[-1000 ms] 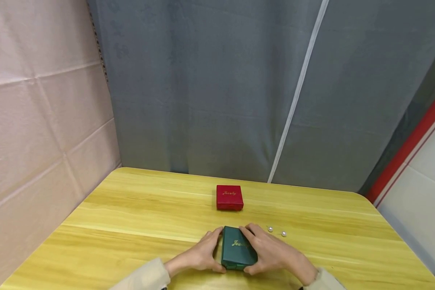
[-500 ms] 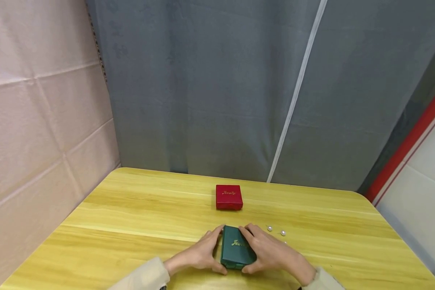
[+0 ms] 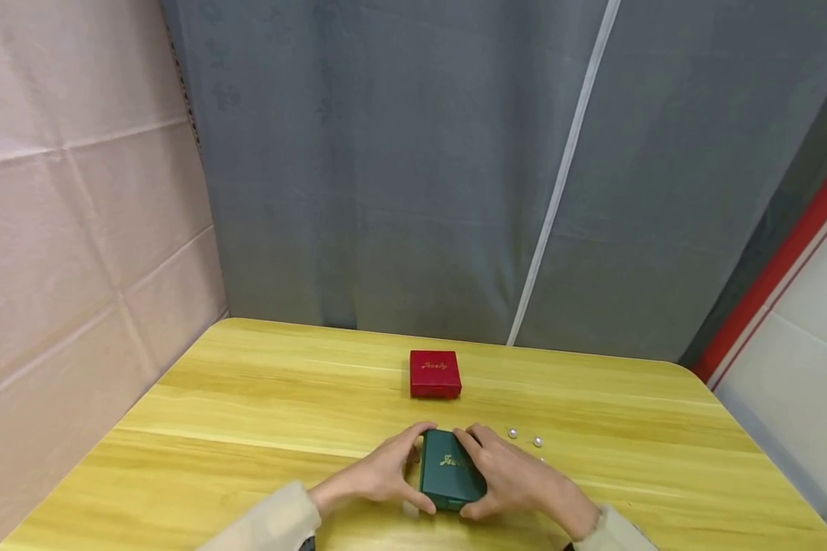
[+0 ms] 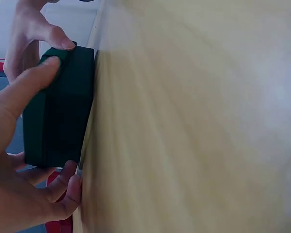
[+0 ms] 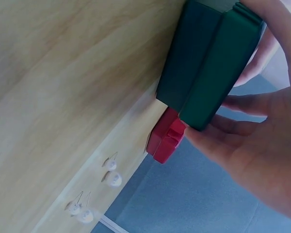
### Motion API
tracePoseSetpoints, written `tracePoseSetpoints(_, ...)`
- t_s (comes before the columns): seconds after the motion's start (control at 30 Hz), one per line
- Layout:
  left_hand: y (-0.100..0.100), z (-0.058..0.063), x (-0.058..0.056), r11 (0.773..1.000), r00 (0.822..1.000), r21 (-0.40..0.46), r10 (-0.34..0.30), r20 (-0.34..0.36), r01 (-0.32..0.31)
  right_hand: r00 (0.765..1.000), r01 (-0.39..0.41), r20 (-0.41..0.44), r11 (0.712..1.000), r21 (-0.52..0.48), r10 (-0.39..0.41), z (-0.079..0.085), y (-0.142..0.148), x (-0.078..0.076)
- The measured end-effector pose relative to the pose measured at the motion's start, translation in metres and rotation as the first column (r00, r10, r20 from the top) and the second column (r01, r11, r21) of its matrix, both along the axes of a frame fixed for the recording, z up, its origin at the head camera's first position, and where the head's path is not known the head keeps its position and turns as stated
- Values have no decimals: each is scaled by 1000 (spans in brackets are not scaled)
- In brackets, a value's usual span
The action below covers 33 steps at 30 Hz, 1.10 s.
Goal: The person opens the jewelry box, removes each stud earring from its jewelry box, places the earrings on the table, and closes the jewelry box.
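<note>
A dark green jewelry box (image 3: 451, 478) with gold lettering stands on the wooden table, its lid down. My right hand (image 3: 520, 478) grips its right side, thumb at the front edge and fingers over the far edge. From the other side, my left hand (image 3: 382, 471) curls about the left end, with its thumb at the front. In the left wrist view that thumb touches the box (image 4: 63, 121) by its front lip. The right wrist view shows my right fingertips along the lid of the box (image 5: 223, 73).
A red jewelry box (image 3: 434, 375) sits behind the green one. To the right lie pearl earrings (image 3: 537, 441); several of these earrings (image 5: 114, 178) show in the right wrist view. A grey curtain (image 3: 400, 168) hangs behind the table (image 3: 282, 398).
My left hand has shifted slightly: its thumb slid rightward along the box front and its index finger moved further over the back. The right hand and the box have barely moved.
</note>
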<state>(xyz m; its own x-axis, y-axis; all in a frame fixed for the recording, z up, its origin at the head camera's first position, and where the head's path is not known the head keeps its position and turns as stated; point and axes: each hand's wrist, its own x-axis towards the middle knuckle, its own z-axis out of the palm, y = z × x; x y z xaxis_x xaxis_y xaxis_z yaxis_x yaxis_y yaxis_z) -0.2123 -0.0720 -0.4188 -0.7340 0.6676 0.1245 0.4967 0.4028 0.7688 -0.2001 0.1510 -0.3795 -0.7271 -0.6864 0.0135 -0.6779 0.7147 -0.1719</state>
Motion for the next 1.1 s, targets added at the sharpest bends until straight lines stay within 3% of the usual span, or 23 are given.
tracePoseSetpoints(0.6,2,1,-1,999,999,-54,-7,-50,4,999,20,30,1000,22,-21,-3,-1,1)
tracePoseSetpoints(1.1,3,5,-1,994,999,-107,7,-42,-11,998,24,49,1000,4,-25,-5,-1,0)
